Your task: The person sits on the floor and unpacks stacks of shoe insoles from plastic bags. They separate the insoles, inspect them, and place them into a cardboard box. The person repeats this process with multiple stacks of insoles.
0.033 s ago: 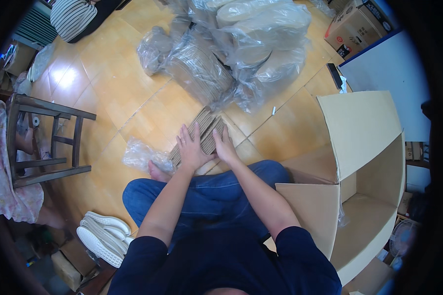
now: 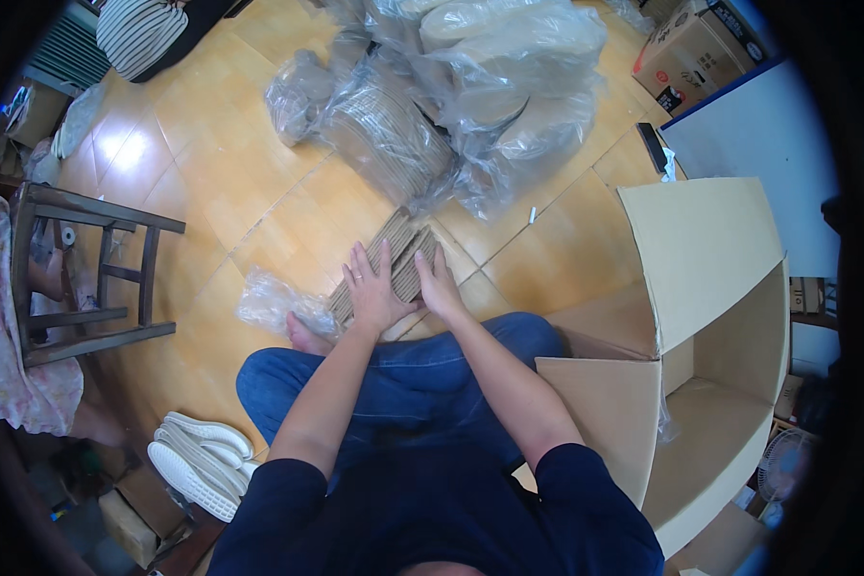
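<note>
Two rows of thin, brown, layered pieces (image 2: 394, 232) lie pressed together on the floor in front of my crossed legs; their exact kind cannot be made out. My left hand (image 2: 374, 293) rests flat on the left row with its fingers spread. Against the right row's outer side lies my right hand (image 2: 438, 286), its fingers stretched out and its thumb apart. Both hands touch the rows without wrapping round them. A crumpled clear plastic bag (image 2: 264, 300) lies left of the rows, by my bare foot.
Clear bags of brown and pale soles (image 2: 389, 120) are heaped ahead. An open cardboard box (image 2: 710, 278) stands at my right. White shoe soles (image 2: 197, 466) lie at lower left, near a dark wooden stool (image 2: 149, 278) and another person's legs. A striped garment (image 2: 142, 36) shows at upper left.
</note>
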Tool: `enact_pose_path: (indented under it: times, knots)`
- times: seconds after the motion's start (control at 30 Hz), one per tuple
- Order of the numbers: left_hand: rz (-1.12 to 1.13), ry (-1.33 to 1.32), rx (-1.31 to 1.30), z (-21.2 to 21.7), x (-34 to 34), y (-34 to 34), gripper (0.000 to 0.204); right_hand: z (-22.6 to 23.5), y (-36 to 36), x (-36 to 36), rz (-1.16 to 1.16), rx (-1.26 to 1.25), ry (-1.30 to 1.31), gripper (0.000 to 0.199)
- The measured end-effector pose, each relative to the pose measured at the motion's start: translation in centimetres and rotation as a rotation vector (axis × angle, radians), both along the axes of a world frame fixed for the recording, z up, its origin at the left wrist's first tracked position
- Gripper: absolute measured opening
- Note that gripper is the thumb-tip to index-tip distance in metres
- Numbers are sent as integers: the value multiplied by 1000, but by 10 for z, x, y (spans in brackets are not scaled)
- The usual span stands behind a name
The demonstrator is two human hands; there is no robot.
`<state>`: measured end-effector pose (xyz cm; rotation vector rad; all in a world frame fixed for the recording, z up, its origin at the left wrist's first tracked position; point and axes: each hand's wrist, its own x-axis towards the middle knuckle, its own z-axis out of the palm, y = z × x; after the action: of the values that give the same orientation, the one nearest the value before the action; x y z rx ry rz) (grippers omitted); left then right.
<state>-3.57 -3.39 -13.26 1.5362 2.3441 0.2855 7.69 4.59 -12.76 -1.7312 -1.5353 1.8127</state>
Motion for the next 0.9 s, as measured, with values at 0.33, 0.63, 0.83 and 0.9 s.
enact_pose_path:
  times: [0.33, 0.63, 0.83, 0.9]
  knots:
    - [-456, -47, 11, 1, -36, 14, 119, -24, 35, -1, -195, 471, -199, 67]
    - [-404, -8, 7, -11, -49, 8, 131, -44, 30, -6, -35, 467, -256, 71]
    - [-365, -45, 80, -22, -40, -2, 135, -42, 24, -6, 176, 479, -194, 71]
    - [-375, -33, 98, -25, -40, -1, 134, -44, 22, -6, 179, 509, -191, 69]
